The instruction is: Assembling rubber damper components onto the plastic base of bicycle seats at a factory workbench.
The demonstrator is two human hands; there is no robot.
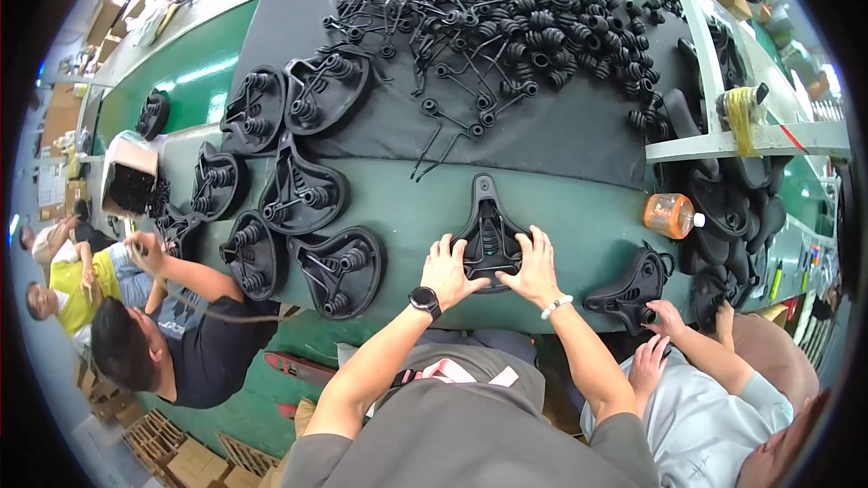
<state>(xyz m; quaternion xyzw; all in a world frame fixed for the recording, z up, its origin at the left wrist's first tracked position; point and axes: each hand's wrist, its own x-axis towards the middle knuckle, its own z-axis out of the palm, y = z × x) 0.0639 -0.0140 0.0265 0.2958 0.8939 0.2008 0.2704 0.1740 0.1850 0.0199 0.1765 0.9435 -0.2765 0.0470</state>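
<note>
Directly in front of me a black bicycle saddle [490, 237] lies on the green tabletop, underside up and narrow nose pointing away. My left hand [452, 268] grips its left edge near the wide rear, thumb at the back rim. On the opposite edge my right hand [534, 269] does the same, its thumb also along the rear. Dark parts show inside the saddle's hollow underside, too small to name. Just beyond the nose, several bent black wire rails [445, 133] rest on a black mat [551, 140].
Finished-looking saddles with springs [339, 271] stand to my left. Black coil springs [561, 23] are heaped at the back. An orange bottle [669, 215] lies to the right, below a white metal frame [750, 138]. At right, a co-worker's hands touch another saddle [630, 294]; another person sits left.
</note>
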